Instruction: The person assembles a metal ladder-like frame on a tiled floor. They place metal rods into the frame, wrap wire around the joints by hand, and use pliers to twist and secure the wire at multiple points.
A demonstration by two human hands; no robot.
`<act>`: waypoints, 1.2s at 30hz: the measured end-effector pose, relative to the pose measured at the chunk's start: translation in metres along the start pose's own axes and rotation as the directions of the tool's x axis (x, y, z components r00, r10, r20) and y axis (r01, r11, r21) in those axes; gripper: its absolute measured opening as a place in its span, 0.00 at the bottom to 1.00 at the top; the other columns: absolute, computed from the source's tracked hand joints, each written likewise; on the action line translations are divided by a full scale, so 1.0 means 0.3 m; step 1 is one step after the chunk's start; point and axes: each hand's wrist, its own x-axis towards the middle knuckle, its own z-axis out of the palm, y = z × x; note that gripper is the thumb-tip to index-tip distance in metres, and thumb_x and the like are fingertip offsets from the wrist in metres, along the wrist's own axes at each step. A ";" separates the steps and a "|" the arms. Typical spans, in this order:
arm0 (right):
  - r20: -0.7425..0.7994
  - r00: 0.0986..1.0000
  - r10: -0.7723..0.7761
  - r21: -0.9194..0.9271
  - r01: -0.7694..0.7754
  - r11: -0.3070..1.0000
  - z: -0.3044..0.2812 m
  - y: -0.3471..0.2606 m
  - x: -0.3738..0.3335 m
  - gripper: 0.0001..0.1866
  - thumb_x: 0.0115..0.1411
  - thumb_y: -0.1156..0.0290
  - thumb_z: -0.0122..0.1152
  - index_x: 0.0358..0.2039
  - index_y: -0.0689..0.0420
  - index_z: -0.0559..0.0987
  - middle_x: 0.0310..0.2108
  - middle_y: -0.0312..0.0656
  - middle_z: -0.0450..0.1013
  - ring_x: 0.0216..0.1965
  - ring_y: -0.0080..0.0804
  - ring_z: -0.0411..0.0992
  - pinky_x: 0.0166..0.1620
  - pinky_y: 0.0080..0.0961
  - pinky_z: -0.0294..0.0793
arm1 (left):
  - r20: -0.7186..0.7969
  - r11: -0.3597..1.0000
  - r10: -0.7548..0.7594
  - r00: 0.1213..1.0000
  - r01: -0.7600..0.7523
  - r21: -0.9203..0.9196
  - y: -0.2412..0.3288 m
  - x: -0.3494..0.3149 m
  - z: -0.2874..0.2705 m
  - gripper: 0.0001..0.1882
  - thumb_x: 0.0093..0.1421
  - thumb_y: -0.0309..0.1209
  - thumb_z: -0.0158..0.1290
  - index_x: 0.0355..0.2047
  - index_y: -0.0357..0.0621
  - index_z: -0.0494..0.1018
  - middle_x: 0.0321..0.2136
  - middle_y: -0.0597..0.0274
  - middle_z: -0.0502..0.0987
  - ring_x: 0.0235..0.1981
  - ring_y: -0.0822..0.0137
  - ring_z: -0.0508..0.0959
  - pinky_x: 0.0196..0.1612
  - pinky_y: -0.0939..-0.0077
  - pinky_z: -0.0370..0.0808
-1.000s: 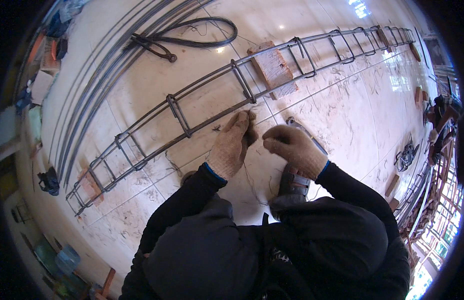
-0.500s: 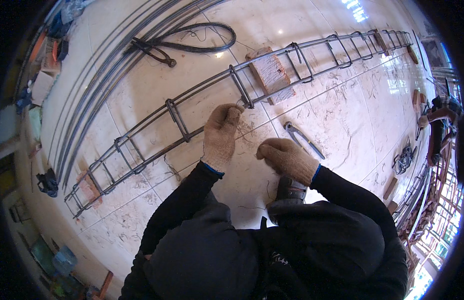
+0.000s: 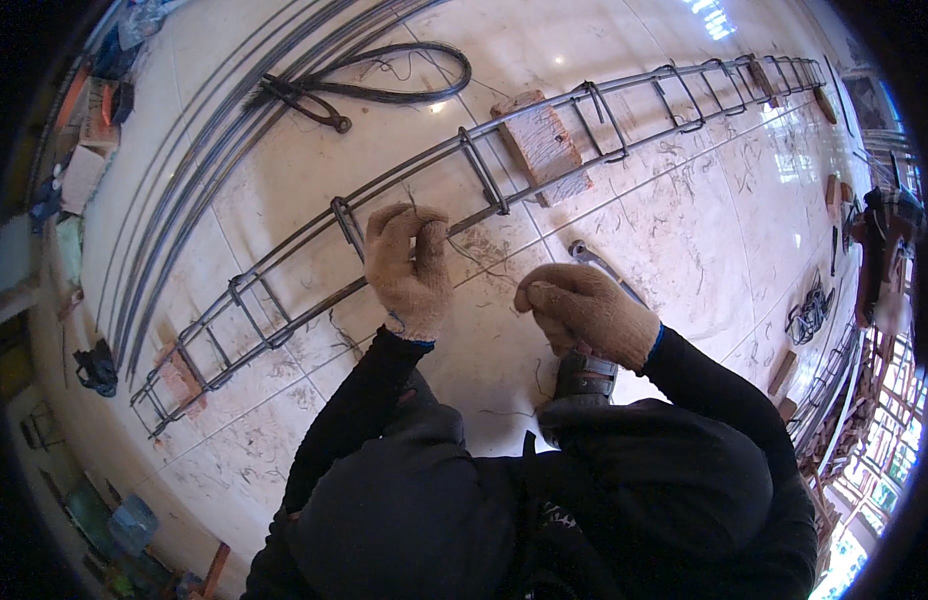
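A long rebar cage [image 3: 324, 302] with square stirrups runs diagonally across the floor in front of me. My left hand [image 3: 409, 270], in a beige knit glove, is closed on a thin tie wire [image 3: 469, 252], over the cage's near bar. One tip of wire pokes up above the fingers. The wire seems to curve across to my right hand [image 3: 592, 308], gloved alike, whose thumb and fingers are pinched at its other end. Steel pincers [image 3: 604, 266] lie on the floor just beyond the right hand, their handles partly hidden by it.
Bricks [image 3: 544, 150] prop up the cage. Beyond it lie a looped bundle of wire [image 3: 404, 97], a second pair of pincers [image 3: 309, 105] and several long loose bars [image 3: 199, 150]. Wire scraps litter the tiles. A tangled wire coil [image 3: 810, 312] sits at the right.
My left hand has moved left and slightly up from beside a stirrup, drawing the wire with it. My right hand has shifted slightly right, and the wire now shows between both hands.
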 end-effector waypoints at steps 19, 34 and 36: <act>-0.296 0.870 -0.393 -0.795 0.004 0.607 0.072 -0.086 -0.083 0.09 0.70 0.69 0.57 0.40 0.55 0.85 0.38 0.46 0.83 0.38 0.53 0.83 0.44 0.43 0.82 | -0.232 0.984 -0.173 0.957 0.178 0.001 -0.092 0.155 -0.073 0.11 0.76 0.35 0.56 0.40 0.40 0.80 0.39 0.60 0.79 0.41 0.64 0.78 0.47 0.71 0.73; -0.403 0.767 -0.500 -0.697 0.098 0.711 0.091 -0.026 -0.043 0.19 0.70 0.63 0.66 0.53 0.65 0.82 0.43 0.54 0.84 0.46 0.46 0.85 0.50 0.37 0.83 | 0.313 0.823 -0.170 0.935 0.309 -0.476 0.088 -0.098 0.135 0.03 0.63 0.24 0.65 0.37 0.40 0.83 0.35 0.55 0.82 0.37 0.56 0.82 0.43 0.64 0.78; -0.290 0.833 -0.471 -0.645 0.193 0.739 0.043 0.027 -0.016 0.17 0.72 0.64 0.64 0.51 0.66 0.83 0.39 0.50 0.84 0.41 0.38 0.85 0.46 0.35 0.83 | 0.382 0.834 -0.157 0.911 0.329 -0.443 0.077 -0.075 0.133 0.03 0.66 0.25 0.64 0.38 0.38 0.83 0.36 0.55 0.81 0.39 0.59 0.81 0.45 0.66 0.78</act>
